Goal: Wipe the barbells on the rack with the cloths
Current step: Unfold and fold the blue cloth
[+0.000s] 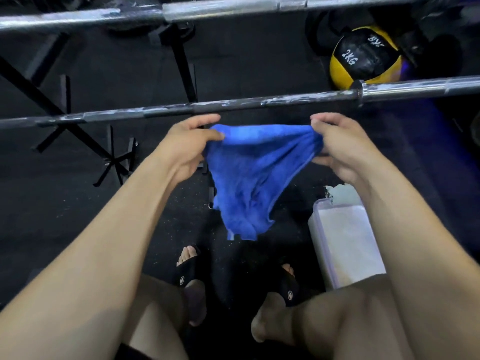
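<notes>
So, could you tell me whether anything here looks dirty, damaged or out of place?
Yes: the nearer barbell has patchy white smears along its dark shaft, worn or chalky. The blue cloth, pinched by the left hand and right hand, hangs just short of it.

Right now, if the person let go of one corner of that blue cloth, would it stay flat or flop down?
Probably flop. The blue cloth already sags in soft folds between the left hand and the right hand, which pinch its top corners, so it looks limp, not stiff. It likely weighs little, since fingertips alone hold it up. Its towel-like surface should grip rather than slip.
</notes>
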